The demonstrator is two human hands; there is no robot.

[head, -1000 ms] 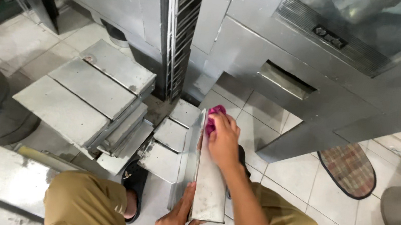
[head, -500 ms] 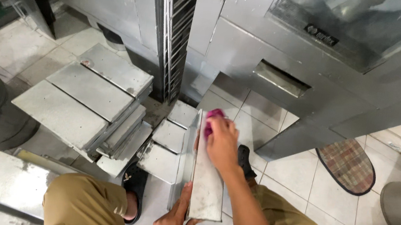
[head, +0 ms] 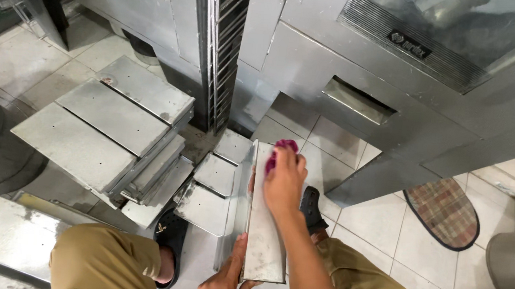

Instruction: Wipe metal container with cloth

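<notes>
1. The head camera looks down at a pale tiled floor (head: 388,235) in a kitchen, with large stainless steel equipment (head: 342,64) along the top and a wire rack (head: 224,39) standing upright between two units.
2. A small checked oval mat (head: 445,212) lies on the tiles at right.
3. At left, a stack of flat metal trays (head: 106,128) sits fanned out on the floor, and smaller metal pieces (head: 211,190) lie beside it.
4. The person crouches, tan trousers (head: 105,262) at both knees, with a black sandal (head: 170,237) on the left foot.
5. A long narrow metal tray (head: 263,241) stands on edge between the knees, running away from the person.
6. The left hand (head: 223,284) grips the tray's near end from below, fingers curled around its edge.
7. The right hand (head: 283,182) lies flat on the tray's far end, fingers together, pressing a pink scouring pad (head: 282,148) against the metal.
8. The pad shows only at the fingertips; the rest is hidden under the hand.
</notes>
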